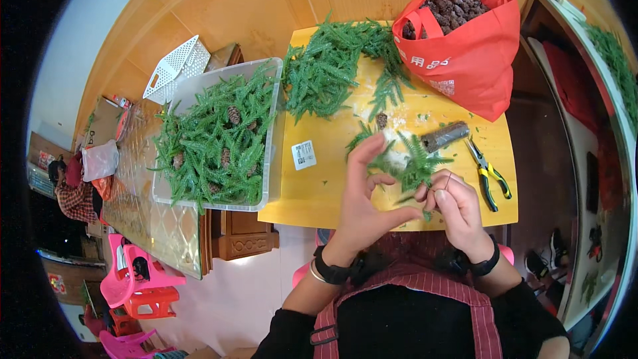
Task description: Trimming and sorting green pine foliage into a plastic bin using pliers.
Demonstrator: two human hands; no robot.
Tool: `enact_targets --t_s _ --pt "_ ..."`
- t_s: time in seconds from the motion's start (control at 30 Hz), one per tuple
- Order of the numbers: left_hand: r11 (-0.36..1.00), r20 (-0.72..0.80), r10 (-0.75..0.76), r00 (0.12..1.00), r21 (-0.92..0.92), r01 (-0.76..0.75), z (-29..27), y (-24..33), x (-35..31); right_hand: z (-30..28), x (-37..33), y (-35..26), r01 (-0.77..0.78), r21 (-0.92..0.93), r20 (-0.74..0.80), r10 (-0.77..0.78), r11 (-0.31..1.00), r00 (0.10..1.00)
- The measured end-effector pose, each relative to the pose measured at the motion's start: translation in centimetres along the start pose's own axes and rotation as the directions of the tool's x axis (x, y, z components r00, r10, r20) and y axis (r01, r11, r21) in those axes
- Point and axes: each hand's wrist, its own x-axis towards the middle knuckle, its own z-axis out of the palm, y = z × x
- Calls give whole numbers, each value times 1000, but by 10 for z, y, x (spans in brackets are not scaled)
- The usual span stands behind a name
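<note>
My left hand (369,194) hovers at the table's near edge, fingers curved and apart, thumb stretched toward a green artificial fir sprig (417,163). Nothing shows in its grip. My right hand (458,207) is closed, pinching what looks like a thin dark wire by the sprig's lower end; the exact hold is partly hidden by the fingers. A small pine cone (381,120) lies just beyond the sprig. To its right is a dark roll in clear wrap (446,135), possibly wire. Yellow-and-black pliers (493,176) lie nearest my right hand, jaws pointing away.
A clear plastic bin (274,139) of fir sprigs with pine cones stands left of the yellow table (299,189). Loose sprigs (325,70) are heaped at the back. A red bag (465,60) holds pine cones at back right. A white label (304,155) lies on the table.
</note>
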Motion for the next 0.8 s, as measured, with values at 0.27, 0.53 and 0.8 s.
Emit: enact_targets --t_s 0.27,0.53,0.8 --pt "987 175 -138 975 111 119 -1 4 1 -1 -4 -9 -102 106 69 95 989 993" --pt "978 133 -94 987 196 66 -4 -3 -1 -5 -6 -10 -128 97 79 121 987 990" --pt "992 363 -102 926 -27 120 -12 -8 -1 -15 -2 -3 236 -109 158 -218 966 963"
